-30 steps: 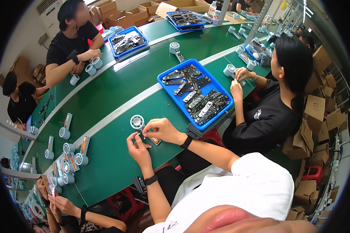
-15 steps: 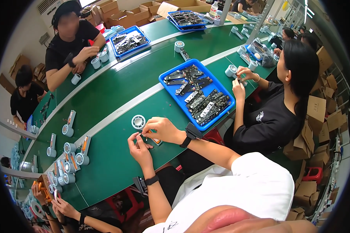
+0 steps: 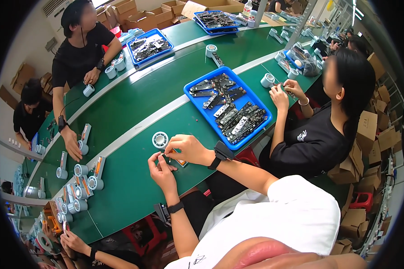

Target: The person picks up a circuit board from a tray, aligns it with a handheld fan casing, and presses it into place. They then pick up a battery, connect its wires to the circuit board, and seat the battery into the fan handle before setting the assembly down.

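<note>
Left hand (image 3: 163, 174) and right hand (image 3: 186, 149) grip, between closed fingertips, a tiny part (image 3: 163, 155) too small to identify, beside the pale round housing (image 3: 160, 140); light, steady pressure should serve best.

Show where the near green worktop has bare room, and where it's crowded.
Bare: the green worktop between the clustered housings and left hand. Nearly bare: between the lone housing and blue tray. Crowded: around that cluster and inside the tray.
</note>
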Demonstrator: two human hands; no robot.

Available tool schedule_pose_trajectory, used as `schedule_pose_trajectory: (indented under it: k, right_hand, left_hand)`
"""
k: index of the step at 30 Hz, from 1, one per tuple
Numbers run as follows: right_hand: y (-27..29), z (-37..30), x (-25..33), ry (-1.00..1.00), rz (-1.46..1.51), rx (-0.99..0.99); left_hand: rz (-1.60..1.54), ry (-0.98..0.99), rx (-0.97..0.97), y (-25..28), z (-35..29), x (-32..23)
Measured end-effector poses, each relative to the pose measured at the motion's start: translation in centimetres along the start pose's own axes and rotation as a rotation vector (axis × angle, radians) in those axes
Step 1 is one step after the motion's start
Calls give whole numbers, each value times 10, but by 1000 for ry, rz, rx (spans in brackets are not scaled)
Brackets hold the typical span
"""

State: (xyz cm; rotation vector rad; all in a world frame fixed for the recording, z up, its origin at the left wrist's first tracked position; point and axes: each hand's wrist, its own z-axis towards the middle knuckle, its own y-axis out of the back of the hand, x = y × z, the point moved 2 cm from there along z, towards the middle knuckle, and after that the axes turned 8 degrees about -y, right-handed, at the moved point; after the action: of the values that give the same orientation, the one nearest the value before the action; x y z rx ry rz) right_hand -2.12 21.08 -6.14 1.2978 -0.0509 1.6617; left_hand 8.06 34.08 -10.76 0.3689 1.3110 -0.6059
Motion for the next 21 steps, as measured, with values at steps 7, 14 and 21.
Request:
schedule_pose_trajectory:
  k: [7, 14, 21]
  right_hand:
    - [0, -1, 0, -20, 2, 2]
    - [0, -2, -2, -18, 9, -9]
    - [2, 4, -1, 24, -14, -19]
  left_hand:
    - [-6, 4, -5, 0, 0, 0]
    - [-4, 0, 0, -2, 0, -2]
    - [-20, 7, -2, 0, 0, -1]
